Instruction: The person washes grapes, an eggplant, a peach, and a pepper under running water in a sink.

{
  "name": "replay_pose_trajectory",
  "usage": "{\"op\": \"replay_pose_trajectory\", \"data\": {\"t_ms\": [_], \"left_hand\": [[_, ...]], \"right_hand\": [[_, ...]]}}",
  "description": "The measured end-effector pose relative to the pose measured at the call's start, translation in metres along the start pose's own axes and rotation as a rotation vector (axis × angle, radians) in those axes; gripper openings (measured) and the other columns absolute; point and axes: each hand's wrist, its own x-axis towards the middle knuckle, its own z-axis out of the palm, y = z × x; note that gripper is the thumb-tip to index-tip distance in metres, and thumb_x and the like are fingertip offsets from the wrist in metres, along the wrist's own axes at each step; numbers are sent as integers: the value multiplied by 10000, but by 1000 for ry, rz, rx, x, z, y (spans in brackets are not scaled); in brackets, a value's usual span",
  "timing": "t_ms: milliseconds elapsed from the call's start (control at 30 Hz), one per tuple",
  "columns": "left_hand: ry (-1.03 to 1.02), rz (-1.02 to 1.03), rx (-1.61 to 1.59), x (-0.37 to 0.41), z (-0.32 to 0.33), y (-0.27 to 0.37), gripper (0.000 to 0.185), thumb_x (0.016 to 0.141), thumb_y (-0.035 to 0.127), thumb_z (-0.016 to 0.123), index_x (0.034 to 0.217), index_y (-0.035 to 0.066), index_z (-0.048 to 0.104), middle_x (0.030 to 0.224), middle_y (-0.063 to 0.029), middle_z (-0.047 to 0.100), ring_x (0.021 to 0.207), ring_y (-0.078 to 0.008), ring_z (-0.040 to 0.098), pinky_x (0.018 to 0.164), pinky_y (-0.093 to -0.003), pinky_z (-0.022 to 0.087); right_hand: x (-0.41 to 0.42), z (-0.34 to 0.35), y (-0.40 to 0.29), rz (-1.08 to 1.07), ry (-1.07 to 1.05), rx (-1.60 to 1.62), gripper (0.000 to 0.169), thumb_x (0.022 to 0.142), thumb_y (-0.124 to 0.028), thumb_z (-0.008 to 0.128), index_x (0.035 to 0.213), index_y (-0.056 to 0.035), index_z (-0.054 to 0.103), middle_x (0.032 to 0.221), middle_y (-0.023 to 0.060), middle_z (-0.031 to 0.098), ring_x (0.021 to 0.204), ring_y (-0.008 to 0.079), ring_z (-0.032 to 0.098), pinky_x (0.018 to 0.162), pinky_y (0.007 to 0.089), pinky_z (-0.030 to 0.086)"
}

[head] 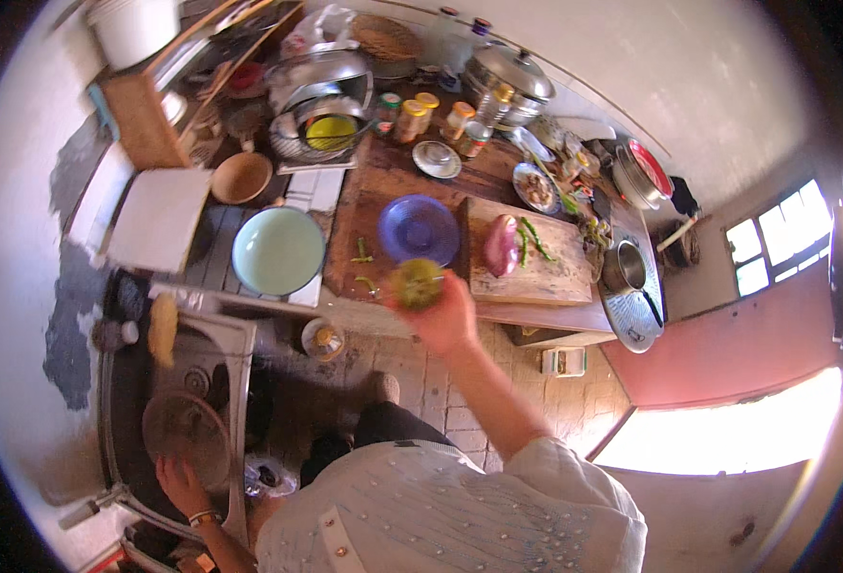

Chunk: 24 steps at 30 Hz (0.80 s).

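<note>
My right hand (446, 315) holds a round yellow-green thing (418, 284), blurred, perhaps a small bowl or a vegetable, just in front of a blue plastic bowl (400, 233) on the wooden counter. To the right a wooden cutting board (536, 283) bears a purple eggplant (502, 246) and green chili peppers (534, 240). Down at the left, my left hand (181, 487) is at the near rim of a round basin (187, 433) in the sink (239, 372); its fingers lie partly over the basin, and whether they grip it is unclear.
A pale green enamel basin (279, 251) stands left of the blue bowl. Jars (411, 118), a plate of food (536, 188) and a lidded steel pot (511, 79) are farther back. A small saucepan (623, 266) sits at the right edge. A loofah-like thing (163, 329) lies by the sink.
</note>
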Motion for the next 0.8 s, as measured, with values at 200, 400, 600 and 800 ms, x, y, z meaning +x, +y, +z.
{"op": "replay_pose_trajectory", "data": {"t_ms": [200,400,600,800], "left_hand": [[-11,4,-13,22,11,39,267,828,245,515,940,5,555,1114,-184,483,1040,-340,465,898,-408,369],[-42,-147,-443,46,41,69,180,809,116,547,948,2,556,981,-147,521,945,-287,498,851,-345,392],[30,-47,-344,42,36,127,150,813,84,535,936,3,566,1057,-136,495,972,-268,496,861,-334,392],[11,-140,-361,30,28,138,146,807,81,542,931,9,567,1074,-149,487,997,-276,495,851,-354,408]], "right_hand": [[6,-145,-227,-863,668,-686,412,733,-149,633,1091,-58,448,1032,115,518,965,259,514,817,432,445],[10,-224,-329,-787,1320,-1723,681,594,-222,731,1152,-50,382,1085,213,430,998,355,455,838,423,401],[1,-249,-319,-673,1256,-2046,761,556,-215,749,1197,-60,369,1134,182,408,1094,364,364,903,429,347],[4,-195,-295,-754,1039,-2096,656,675,-278,681,1215,-53,382,1113,194,474,1067,330,432,887,407,372]]}}
